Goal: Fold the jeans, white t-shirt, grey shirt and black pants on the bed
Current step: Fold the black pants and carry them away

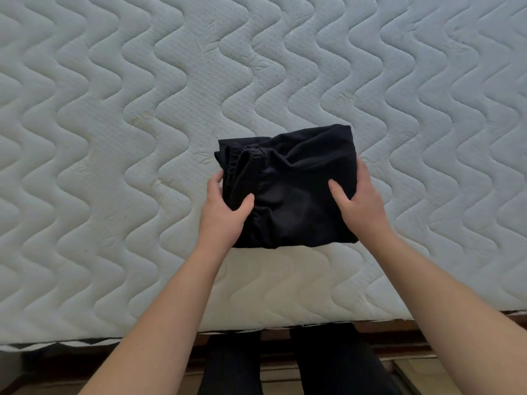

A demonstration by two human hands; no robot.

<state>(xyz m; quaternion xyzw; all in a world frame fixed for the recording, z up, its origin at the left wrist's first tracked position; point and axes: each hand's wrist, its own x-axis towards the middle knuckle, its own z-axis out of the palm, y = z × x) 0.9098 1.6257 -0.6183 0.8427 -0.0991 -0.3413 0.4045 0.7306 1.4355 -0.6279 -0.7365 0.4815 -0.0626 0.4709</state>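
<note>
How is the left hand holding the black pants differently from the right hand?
The left hand grips the side with the bunched waistband; the right hand grips the smoother side. The left hand pinches the near corner, while the right hand sits higher along the edge. Both have a thumb on top of the folded black pants and fingers around the edge, on the bed.

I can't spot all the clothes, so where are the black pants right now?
In the head view, the black pants lie folded on the mattress near its front edge, between the left hand and the right hand, both gripping them.
</note>
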